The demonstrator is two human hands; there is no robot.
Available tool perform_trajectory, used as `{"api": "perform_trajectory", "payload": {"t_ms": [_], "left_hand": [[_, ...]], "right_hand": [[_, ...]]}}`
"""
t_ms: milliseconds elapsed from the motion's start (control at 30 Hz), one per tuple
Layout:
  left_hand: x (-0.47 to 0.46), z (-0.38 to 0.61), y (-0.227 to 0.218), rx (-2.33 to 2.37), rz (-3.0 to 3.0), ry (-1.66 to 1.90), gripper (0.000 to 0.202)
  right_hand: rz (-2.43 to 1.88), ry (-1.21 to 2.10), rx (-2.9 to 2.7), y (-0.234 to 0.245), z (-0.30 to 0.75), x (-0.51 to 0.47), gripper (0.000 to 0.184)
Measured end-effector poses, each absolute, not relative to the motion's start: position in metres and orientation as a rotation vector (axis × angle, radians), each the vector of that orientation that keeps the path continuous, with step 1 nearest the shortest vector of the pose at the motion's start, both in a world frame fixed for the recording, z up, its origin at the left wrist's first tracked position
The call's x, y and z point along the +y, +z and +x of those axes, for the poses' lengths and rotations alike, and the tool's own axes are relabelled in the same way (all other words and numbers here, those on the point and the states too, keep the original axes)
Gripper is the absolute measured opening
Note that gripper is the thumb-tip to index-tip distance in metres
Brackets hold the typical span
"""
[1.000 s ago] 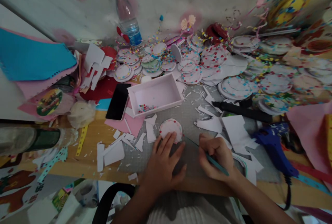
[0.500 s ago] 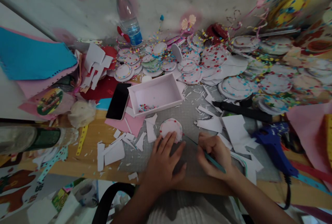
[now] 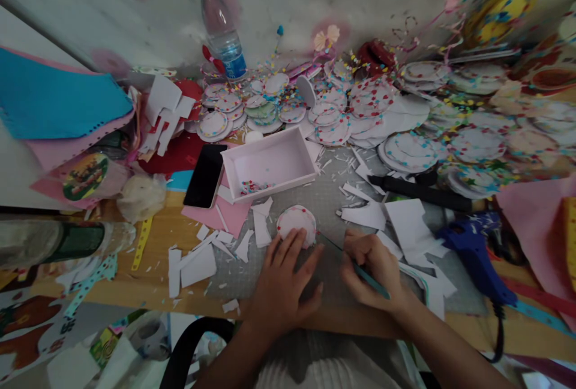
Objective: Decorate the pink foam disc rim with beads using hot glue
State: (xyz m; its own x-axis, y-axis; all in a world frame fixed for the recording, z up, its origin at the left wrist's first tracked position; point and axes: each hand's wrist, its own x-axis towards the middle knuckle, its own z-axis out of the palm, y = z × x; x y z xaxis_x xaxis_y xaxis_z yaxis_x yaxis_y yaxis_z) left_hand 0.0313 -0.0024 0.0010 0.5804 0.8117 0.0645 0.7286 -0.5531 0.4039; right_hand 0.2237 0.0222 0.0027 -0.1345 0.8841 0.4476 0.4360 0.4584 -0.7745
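Our left hand [image 3: 288,284] lies spread, clasping nothing, fingertips on the white disc [image 3: 292,220] on the grey cutting mat [image 3: 330,194]; our right hand [image 3: 371,269] has its grip closed around a slim teal tool [image 3: 372,283], tip just beside the disc's right edge. Watch this: press too lightly and the disc could slide; let the tool wobble and it might nudge the rim's red dots [image 3: 279,228] askew.
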Motion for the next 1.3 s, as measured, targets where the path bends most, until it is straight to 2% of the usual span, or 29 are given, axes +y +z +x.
{"api": "perform_trajectory", "payload": {"t_ms": [1300], "left_hand": [[-0.0024, 0.0315, 0.0010, 1.270, 2.469, 0.327, 0.062]], "right_hand": [[-1.118, 0.685, -1.725, 0.0013, 0.2253, 0.0218, 0.032]]}}
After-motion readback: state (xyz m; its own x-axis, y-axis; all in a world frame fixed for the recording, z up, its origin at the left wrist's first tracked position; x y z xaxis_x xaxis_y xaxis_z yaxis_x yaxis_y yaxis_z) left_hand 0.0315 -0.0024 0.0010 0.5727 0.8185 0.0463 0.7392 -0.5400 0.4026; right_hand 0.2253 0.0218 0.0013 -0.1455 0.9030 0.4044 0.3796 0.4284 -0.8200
